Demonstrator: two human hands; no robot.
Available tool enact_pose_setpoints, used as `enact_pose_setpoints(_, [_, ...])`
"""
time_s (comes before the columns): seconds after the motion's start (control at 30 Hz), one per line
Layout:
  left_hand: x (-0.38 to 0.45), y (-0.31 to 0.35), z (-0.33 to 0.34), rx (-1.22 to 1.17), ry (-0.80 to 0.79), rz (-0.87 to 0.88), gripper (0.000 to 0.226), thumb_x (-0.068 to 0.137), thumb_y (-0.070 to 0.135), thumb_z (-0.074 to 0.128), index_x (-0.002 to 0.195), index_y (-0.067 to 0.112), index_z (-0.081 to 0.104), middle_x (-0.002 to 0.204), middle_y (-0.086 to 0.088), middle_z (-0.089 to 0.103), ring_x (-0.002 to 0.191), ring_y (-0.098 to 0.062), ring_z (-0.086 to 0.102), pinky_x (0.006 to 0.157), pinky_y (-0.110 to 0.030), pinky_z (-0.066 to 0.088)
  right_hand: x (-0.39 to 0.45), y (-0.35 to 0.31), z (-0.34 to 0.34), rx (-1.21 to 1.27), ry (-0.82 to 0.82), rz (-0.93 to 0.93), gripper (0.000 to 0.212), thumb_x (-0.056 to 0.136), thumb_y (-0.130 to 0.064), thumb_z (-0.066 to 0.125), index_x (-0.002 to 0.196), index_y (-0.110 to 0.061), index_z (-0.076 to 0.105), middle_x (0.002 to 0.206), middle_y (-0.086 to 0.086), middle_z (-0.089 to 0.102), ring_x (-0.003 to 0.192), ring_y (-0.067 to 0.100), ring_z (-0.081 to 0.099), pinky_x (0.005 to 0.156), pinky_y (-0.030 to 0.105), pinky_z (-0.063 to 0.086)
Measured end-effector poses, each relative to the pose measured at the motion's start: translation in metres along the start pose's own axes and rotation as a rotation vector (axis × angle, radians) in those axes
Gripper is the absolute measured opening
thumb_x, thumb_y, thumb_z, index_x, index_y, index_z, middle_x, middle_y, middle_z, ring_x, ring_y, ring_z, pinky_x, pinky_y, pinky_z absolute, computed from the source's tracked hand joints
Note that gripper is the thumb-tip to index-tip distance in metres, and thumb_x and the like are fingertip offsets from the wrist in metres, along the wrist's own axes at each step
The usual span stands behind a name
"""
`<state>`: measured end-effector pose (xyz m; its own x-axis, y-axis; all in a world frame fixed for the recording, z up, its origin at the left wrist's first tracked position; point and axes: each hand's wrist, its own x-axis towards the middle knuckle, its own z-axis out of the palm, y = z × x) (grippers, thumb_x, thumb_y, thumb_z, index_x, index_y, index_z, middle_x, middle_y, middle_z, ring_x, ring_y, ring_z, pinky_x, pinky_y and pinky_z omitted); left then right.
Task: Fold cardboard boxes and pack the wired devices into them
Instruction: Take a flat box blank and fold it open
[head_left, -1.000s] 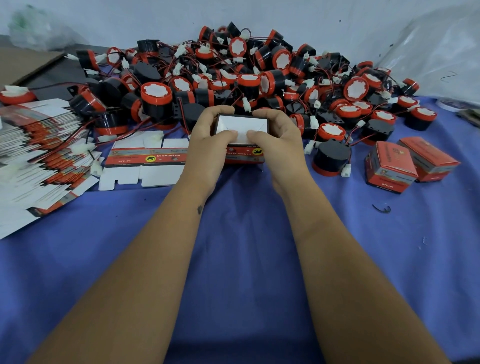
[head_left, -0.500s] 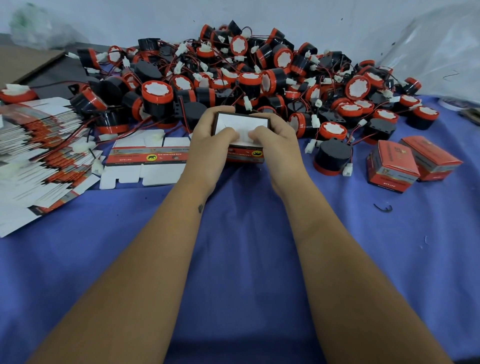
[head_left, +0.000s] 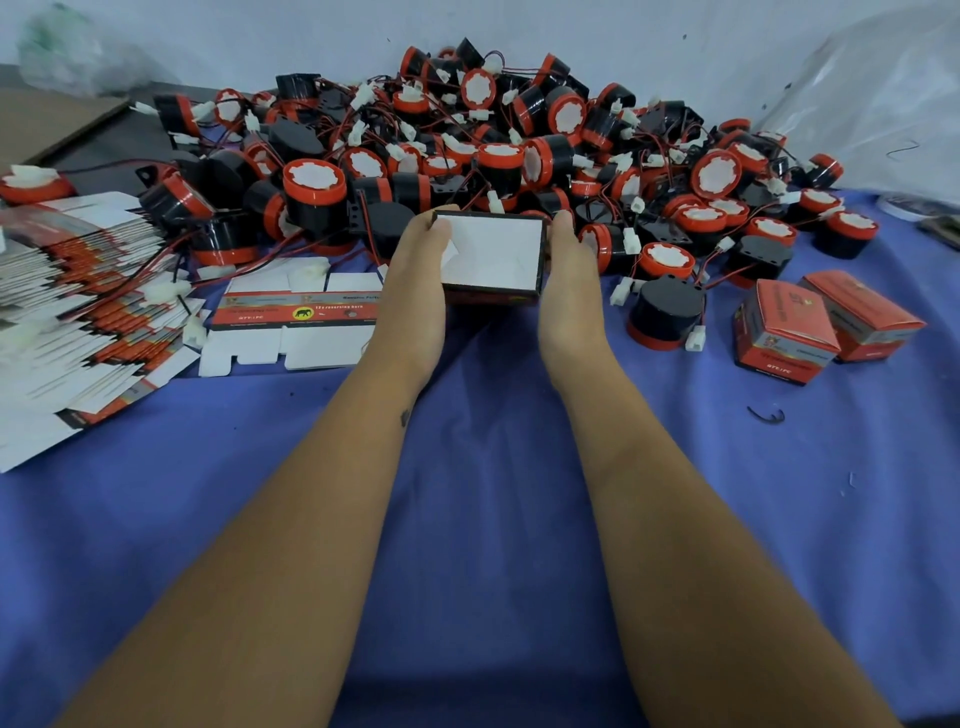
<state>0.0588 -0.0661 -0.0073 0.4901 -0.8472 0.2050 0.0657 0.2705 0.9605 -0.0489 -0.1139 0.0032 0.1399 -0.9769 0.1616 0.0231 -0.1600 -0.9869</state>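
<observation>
Flat blanks, far left: we logged a fanned stack of unfolded box blanks (head_left: 78, 306) lying on the blue cloth of the desk (head_left: 493, 519), white sides and red-printed edges showing.
Single blank: one unfolded blank (head_left: 296, 322) lay printed side up just left of our left hand, with a white connector resting on it.
Left hand: our left hand (head_left: 415, 291) gripped the left side of the box, thumb hooked over its top edge, fingers hidden behind.
Box in work: an open cardboard box (head_left: 491, 257) sat between our two hands, mouth toward us, white inside showing, red-printed wall below, at the front foot of the pile.
Right hand: our right hand (head_left: 569, 291) clasped the right side of the same box; both hands were clamped on it.
Device pile: a heap of black-and-red wired devices (head_left: 493, 156) with white connectors filled the back of the desk.
Loose device: one black device (head_left: 665, 314) stood right of our right hand.
Finished boxes, right: two closed red boxes (head_left: 826, 325) stood side by side, touching.
</observation>
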Motion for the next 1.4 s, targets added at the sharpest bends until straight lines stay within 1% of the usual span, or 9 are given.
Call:
enact_pose_setpoints(0.1, [0.0,-0.002,-0.001,0.042,-0.005,0.023,0.027,0.087,0.048,0.04,0.08,0.045,0.066,0.092,0.008,0.066,0.096,-0.018,0.059,0.098,-0.04,0.043,0.0,0.006,-0.003,-0.366,-0.009,0.01,0.037,0.102,-0.051,0.023,0.099,-0.033,0.055,0.135,0.003,0.052,0.126,0.022,0.041,0.094,0.035,0.029])
enact_pose_setpoints(0.2, [0.0,-0.005,-0.001,0.054,-0.003,0.138,0.035,0.092,0.049,0.033,0.105,0.036,0.063,0.115,0.0,0.065,0.116,-0.019,0.057,0.107,-0.04,0.042,-0.002,0.0,-0.001,0.077,-0.069,0.183,0.047,0.099,-0.06,0.032,0.1,-0.026,0.065,0.103,-0.002,0.068,0.097,0.02,0.062,0.081,0.035,0.049])
enact_pose_setpoints(0.37, [0.004,-0.005,-0.004,-0.033,-0.12,0.175,0.046,0.103,0.045,0.026,0.141,0.032,0.049,0.148,0.007,0.048,0.137,-0.008,0.042,0.119,-0.039,0.03,0.001,-0.007,-0.002,0.383,-0.092,0.125,0.02,0.098,-0.025,0.046,0.106,-0.019,0.063,0.088,-0.003,0.066,0.077,0.013,0.062,0.071,0.032,0.051])
enact_pose_setpoints(0.6, [0.003,0.003,-0.005,-0.083,-0.176,-0.186,0.05,0.083,0.057,0.056,0.114,0.019,0.065,0.102,-0.004,0.074,0.093,-0.02,0.07,0.082,-0.037,0.057,-0.002,-0.007,-0.007,0.439,-0.046,0.027,0.064,0.061,-0.006,0.045,0.125,-0.007,0.046,0.124,0.012,0.056,0.106,0.032,0.057,0.075,0.038,0.051])
enact_pose_setpoints(0.8, [0.001,0.001,-0.007,0.091,-0.256,-0.115,0.088,0.058,0.061,0.074,0.13,0.016,0.053,0.117,-0.002,0.07,0.102,-0.016,0.07,0.088,-0.032,0.056,0.0,-0.004,-0.012,0.269,-0.052,-0.009,0.039,0.082,0.009,0.047,0.116,-0.011,0.054,0.108,0.004,0.065,0.1,0.022,0.064,0.079,0.038,0.057])
enact_pose_setpoints(1.03, [-0.004,-0.001,-0.003,0.259,-0.28,0.014,0.075,0.065,0.054,0.079,0.127,0.025,0.049,0.114,0.009,0.067,0.103,-0.007,0.067,0.084,-0.023,0.055,0.009,0.001,-0.015,0.227,0.184,0.01,0.036,0.083,0.01,0.043,0.108,-0.01,0.058,0.098,0.003,0.064,0.089,0.019,0.062,0.069,0.032,0.054])
enact_pose_setpoints(1.2, [-0.003,-0.008,0.001,0.48,-0.262,0.045,0.068,0.069,0.026,0.089,0.121,0.026,0.046,0.111,0.015,0.061,0.093,0.007,0.062,0.073,-0.004,0.046,0.018,0.004,-0.021,0.553,0.216,0.113,0.021,0.09,-0.009,0.049,0.106,-0.012,0.062,0.092,0.006,0.062,0.076,0.018,0.06,0.064,0.031,0.049])
enact_pose_setpoints(1.3, [0.001,-0.001,0.002,0.147,0.051,-0.009,0.049,0.078,0.02,0.083,0.114,0.019,0.049,0.108,0.008,0.064,0.091,0.001,0.066,0.072,-0.011,0.05,0.021,0.007,-0.022,0.513,0.226,0.142,0.02,0.098,-0.018,0.046,0.111,-0.016,0.061,0.106,0.004,0.061,0.079,0.014,0.062,0.066,0.028,0.049])
enact_pose_setpoints(1.4, [0.0,0.006,0.008,-0.452,0.074,-0.171,0.036,0.091,0.019,0.067,0.125,0.013,0.056,0.119,-0.008,0.067,0.098,-0.021,0.069,0.087,-0.034,0.058,0.018,0.009,-0.021,0.37,0.213,0.16,0.015,0.1,-0.02,0.046,0.109,-0.021,0.059,0.111,0.003,0.06,0.086,0.016,0.062,0.075,0.032,0.052])
